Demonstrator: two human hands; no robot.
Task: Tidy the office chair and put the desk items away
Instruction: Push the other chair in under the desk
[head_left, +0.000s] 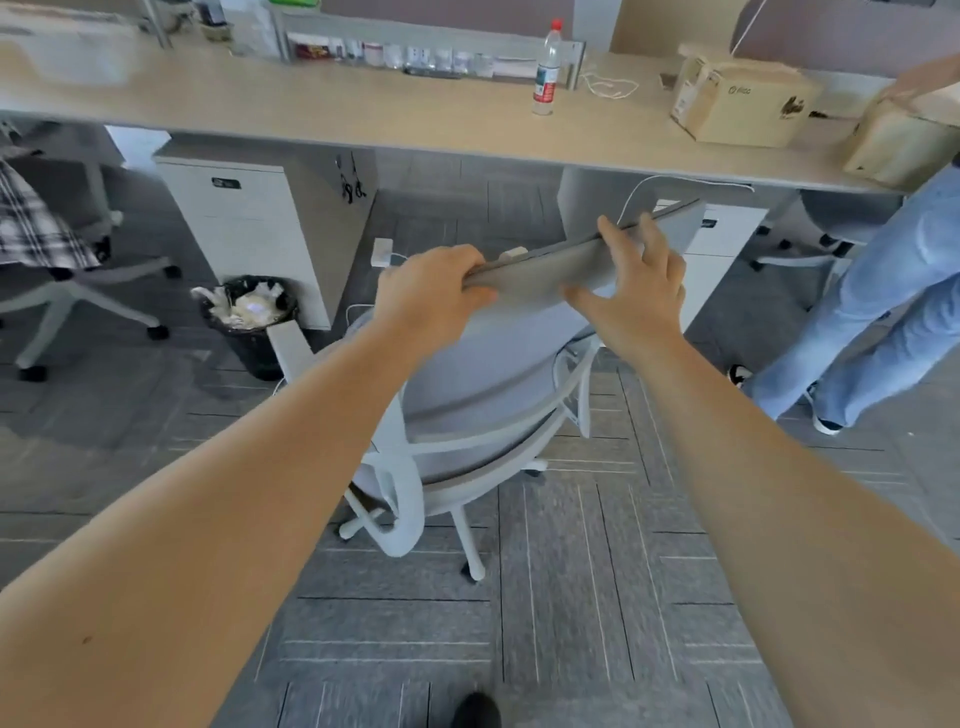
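Observation:
A grey office chair (483, 384) with a white frame stands with its back toward me, in front of the long wooden desk (322, 109). My left hand (431, 296) is clenched over the left end of the backrest's top edge (540, 270). My right hand (639, 283) holds the same edge further right, its fingers spread over the top and its thumb on the near face. On the desk stand a water bottle (548, 67) with a red cap, a loose white cable (610, 85) and two cardboard boxes (743, 104), (909, 140).
A full black waste bin (249, 317) stands left of the chair beside a white drawer cabinet (234, 218). A second chair (67, 291) with a plaid cloth is at far left. A person in jeans (883, 312) stands at the right. White cables trail under the desk.

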